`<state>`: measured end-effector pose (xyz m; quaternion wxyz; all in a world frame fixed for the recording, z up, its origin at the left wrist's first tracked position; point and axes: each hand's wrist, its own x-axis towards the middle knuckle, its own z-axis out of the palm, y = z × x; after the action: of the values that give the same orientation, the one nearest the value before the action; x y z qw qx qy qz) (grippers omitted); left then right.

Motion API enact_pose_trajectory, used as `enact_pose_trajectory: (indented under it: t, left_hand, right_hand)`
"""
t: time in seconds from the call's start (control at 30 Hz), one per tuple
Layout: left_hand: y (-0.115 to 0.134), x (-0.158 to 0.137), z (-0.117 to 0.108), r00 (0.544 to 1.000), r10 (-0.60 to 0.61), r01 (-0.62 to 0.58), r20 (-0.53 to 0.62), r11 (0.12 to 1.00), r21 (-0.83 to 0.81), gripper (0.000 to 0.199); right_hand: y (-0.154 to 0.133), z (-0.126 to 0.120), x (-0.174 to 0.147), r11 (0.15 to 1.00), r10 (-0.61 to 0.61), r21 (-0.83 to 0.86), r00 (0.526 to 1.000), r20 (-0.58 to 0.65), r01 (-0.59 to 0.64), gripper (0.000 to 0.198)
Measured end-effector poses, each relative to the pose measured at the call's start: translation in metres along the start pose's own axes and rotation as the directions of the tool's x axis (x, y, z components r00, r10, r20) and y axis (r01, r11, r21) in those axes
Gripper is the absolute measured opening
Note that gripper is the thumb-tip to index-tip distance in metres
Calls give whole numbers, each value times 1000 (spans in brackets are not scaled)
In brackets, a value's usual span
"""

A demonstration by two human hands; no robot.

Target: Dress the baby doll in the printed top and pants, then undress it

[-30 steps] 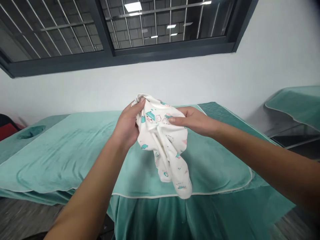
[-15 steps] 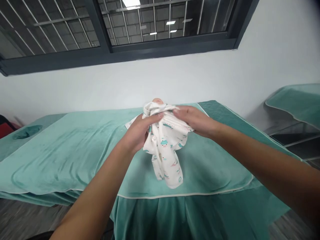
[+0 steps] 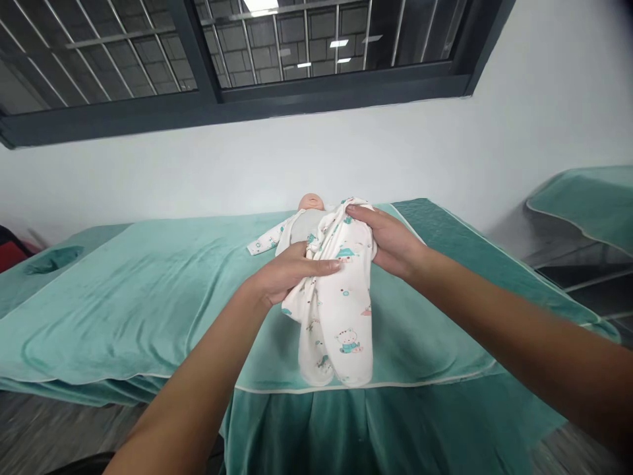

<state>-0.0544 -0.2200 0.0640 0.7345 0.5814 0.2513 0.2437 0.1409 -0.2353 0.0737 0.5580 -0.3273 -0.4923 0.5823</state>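
Both of my hands hold a pair of white baby pants (image 3: 346, 310) printed with small animals, raised above the bed with the legs hanging toward me. My left hand (image 3: 297, 267) grips the left side, its thumb lying across the front. At the upper right edge my right hand (image 3: 388, 237) pinches the bunched waist. Behind the pants a baby doll (image 3: 311, 202) lies on its back, partly hidden. It wears a matching printed top (image 3: 270, 240), one sleeve stretched out to the left, with a grey area showing at the chest.
A teal velvet cover (image 3: 148, 284) with pale piping drapes the bed. Beyond it stand a white wall (image 3: 237, 171) and a dark-framed window (image 3: 336, 92) with bars. Another teal-covered surface (image 3: 588, 204) is at the right. Something red and black (image 3: 10, 254) shows at the far left.
The bunched pants have opened out and their legs hang lower and straighter. My right hand has shifted slightly right, my left hand lower. More of the doll and its top shows.
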Motion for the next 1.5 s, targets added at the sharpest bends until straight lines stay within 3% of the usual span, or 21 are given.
enact_pose_trajectory:
  t: [0.13, 0.27, 0.33, 0.47, 0.6, 0.67, 0.77, 0.87, 0.93, 1.07, 1.2, 1.37, 1.5]
  left_hand:
    - [-3, 3, 0, 988, 139, -144, -61, 985, -92, 45]
    - [-6, 9, 1, 969, 201, -225, -140, 956, -186, 38]
    - [-8, 11, 0, 972, 184, -211, -149, 958, -196, 37]
    - [-13, 10, -2, 975, 163, -191, -148, 960, -205, 40]
    - [-19, 6, -4, 994, 80, -93, -75, 979, -182, 49]
    - [-19, 5, -4, 996, 51, -62, -67, 983, -170, 53]
    - [-19, 8, -4, 984, 102, -130, -144, 971, -199, 56]
    - [-22, 14, -7, 963, 124, -177, -241, 961, -212, 57]
    - [-29, 18, -11, 959, 68, -124, -275, 973, -194, 57]
    - [-51, 20, -23, 949, -127, 118, -287, 992, -50, 52]
    - [-66, 15, -24, 933, -252, 308, -258, 929, 207, 36]
    - [-61, 8, -11, 943, -258, 332, -210, 741, 583, 16]
    - [-59, 9, -2, 972, -149, 235, -183, 548, 803, 13]
  right_hand:
    - [3, 1, -9, 995, 93, -32, 990, 104, -90, 31]
    - [7, 2, -18, 940, 295, -261, 905, 306, -218, 40]
    - [10, 3, -18, 935, 288, -292, 913, 289, -202, 39]
    - [14, 4, -9, 992, 101, -86, 989, 110, -92, 36]
    - [16, 2, 0, 998, 27, 58, 999, 31, -28, 39]
    - [16, 0, 1, 995, 45, 85, 999, 10, -46, 41]
    - [18, -5, -2, 993, 100, 69, 995, -3, -100, 44]
    - [22, -14, -9, 975, 219, -47, 973, 76, -216, 43]
    - [29, -19, -15, 942, 327, -119, 937, 120, -314, 45]
    - [56, -28, -36, 881, 469, -130, 874, 125, -454, 46]
    - [92, -33, -64, 833, 552, -85, 830, 80, -547, 42]
    - [116, -24, -92, 813, 578, 57, 815, 46, -580, 37]
    - [127, -21, -97, 865, 493, -51, 864, -106, -500, 46]
